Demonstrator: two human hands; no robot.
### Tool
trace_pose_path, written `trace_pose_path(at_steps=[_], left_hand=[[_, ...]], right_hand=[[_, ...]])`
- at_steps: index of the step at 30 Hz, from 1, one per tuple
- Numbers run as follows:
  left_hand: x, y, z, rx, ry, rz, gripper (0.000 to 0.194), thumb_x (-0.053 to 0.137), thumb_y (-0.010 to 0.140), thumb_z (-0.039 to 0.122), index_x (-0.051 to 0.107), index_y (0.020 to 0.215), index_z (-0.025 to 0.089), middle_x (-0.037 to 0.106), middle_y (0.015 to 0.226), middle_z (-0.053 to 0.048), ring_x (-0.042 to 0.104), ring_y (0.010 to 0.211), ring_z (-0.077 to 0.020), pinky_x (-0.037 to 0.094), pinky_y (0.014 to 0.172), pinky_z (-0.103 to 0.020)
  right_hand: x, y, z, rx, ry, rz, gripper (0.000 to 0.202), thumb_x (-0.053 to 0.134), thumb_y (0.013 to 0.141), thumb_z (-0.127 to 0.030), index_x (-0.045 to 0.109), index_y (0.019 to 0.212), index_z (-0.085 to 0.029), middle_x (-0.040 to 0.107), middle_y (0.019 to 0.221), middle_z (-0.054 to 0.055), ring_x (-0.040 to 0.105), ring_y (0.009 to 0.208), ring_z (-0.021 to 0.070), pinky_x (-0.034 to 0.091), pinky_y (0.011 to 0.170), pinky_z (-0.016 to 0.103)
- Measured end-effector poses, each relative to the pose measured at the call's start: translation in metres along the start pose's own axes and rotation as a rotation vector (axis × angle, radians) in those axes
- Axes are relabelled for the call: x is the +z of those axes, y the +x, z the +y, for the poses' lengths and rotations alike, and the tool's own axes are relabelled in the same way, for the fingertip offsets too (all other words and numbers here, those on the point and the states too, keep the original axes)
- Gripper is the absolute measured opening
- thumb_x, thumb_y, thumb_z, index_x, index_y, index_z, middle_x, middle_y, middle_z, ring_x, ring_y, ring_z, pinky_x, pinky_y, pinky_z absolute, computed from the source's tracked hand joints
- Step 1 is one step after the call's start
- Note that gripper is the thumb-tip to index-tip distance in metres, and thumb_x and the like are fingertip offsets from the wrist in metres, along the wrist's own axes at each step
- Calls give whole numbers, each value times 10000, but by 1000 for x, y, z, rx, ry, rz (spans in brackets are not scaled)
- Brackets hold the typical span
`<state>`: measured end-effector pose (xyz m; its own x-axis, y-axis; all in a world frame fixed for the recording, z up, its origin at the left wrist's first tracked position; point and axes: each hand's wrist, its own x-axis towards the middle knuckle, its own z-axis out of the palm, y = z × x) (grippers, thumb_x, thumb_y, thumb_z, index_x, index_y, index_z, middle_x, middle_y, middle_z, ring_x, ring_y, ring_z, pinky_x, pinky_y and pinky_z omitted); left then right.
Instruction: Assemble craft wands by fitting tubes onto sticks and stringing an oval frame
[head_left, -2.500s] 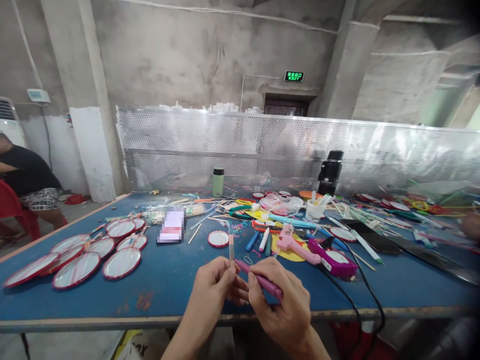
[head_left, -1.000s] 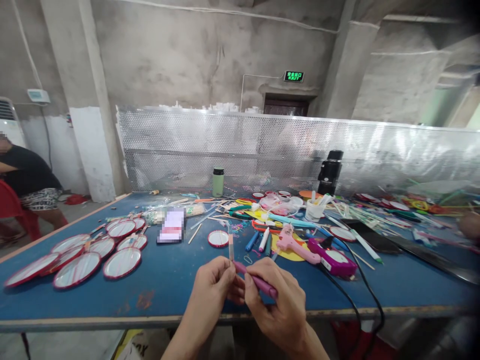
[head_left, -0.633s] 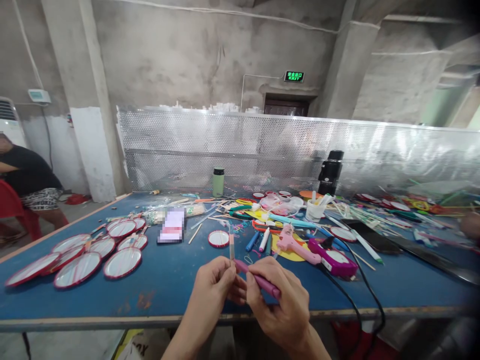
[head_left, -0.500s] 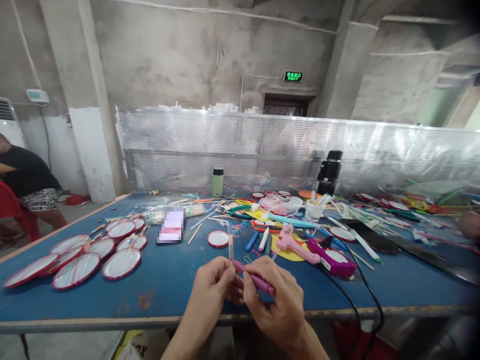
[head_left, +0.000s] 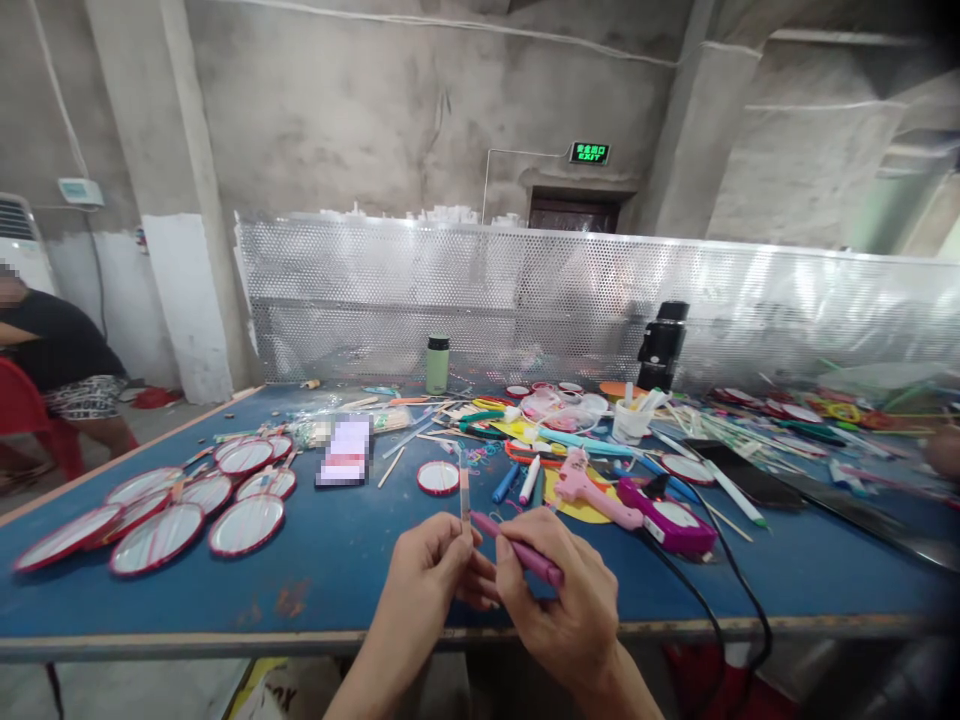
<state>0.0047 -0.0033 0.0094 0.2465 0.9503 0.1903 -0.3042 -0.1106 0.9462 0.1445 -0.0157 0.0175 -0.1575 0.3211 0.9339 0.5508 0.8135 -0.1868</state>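
Between the thumb and fingers of my left hand (head_left: 427, 575), a narrow flat craft stick (head_left: 464, 490) stands upright, pale at the top and brownish lower down. My right hand (head_left: 562, 595) is closed around a pinkish-purple marker pen (head_left: 538, 563), its tip pointing left close to the stick. Whether the tip touches the stick I cannot tell. Just beyond the stick lies a small round red-rimmed disc (head_left: 438, 478). A blue marker (head_left: 505, 483) and a white marker with a pink end (head_left: 529, 480) lie beyond my right hand.
Several red-rimmed discs (head_left: 246, 524) lie at the left, near a phone (head_left: 346, 450). A pink glue gun (head_left: 592, 490), a purple device (head_left: 670, 520) and black cables are at the right. A green bottle (head_left: 437, 365) and black flask (head_left: 663, 345) stand behind. A person sits far left.
My right hand has shifted slightly right with the marker, so its tip sits a little further from my left fingers. The left hand keeps its hold on the stick.
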Motion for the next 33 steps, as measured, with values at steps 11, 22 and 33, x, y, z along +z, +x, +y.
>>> trace_pose_path(at_steps=[11, 22, 33], left_hand=[[1, 1, 1, 3, 28, 22, 323, 672, 755, 434, 558, 616, 165, 526, 490, 45, 501, 440, -96, 459, 463, -201], [1, 0, 2, 16, 56, 31, 277, 665, 766, 382, 580, 618, 163, 502, 501, 59, 458, 452, -81, 445, 467, -178], [0, 0, 3, 34, 72, 31, 309, 667, 766, 401, 568, 587, 170, 518, 488, 46, 480, 451, -95, 450, 463, -189]], right_hand=[[2, -1, 0, 5, 16, 4, 155, 565, 818, -63, 589, 902, -191, 637, 742, 13, 593, 641, 130, 478, 616, 251], [3, -2, -5, -12, 28, 13, 155, 557, 815, -53, 581, 887, -189, 628, 715, 11, 591, 620, 128, 475, 588, 243], [1, -3, -5, -18, 23, 5, 153, 555, 817, -69, 578, 900, -196, 627, 717, 5, 599, 614, 125, 477, 581, 240]])
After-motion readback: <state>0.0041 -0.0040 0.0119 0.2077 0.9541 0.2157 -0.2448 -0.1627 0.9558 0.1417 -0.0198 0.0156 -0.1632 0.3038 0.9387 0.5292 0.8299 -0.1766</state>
